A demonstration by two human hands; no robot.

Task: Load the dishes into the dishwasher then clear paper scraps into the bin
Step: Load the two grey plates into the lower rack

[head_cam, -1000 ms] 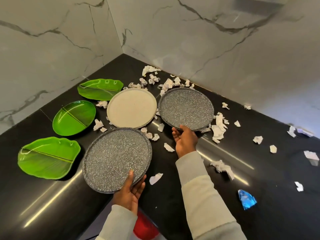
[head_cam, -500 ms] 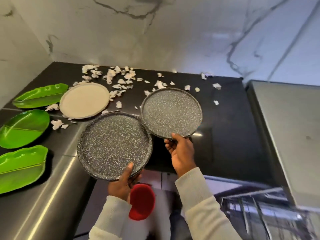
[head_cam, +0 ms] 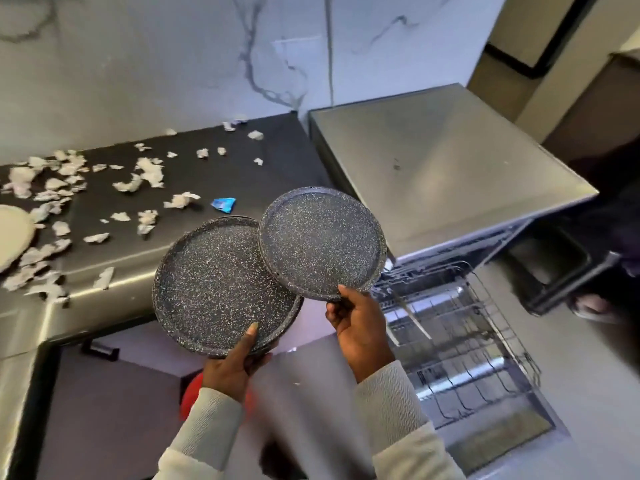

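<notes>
Two speckled plates are being held off the bench [head_cam: 277, 168], one per hand. The left hand [head_cam: 232, 368] is gripping the left plate [head_cam: 214, 289] at its near rim. The right hand [head_cam: 360, 327] is pinching the right plate [head_cam: 320, 242], which is overlapping the other's edge. Both are hanging beside the open dishwasher [head_cam: 443, 161], left of its rack [head_cam: 460, 341]. One cream plate [head_cam: 12, 233], one blue scrap [head_cam: 223, 204] and many paper scraps [head_cam: 145, 174] are lying on the bench.

Black bench [head_cam: 287, 181] carries scattered white paper scraps [head_cam: 150, 171], one blue scrap [head_cam: 223, 204] and a beige plate [head_cam: 14, 233] at the left edge.
</notes>
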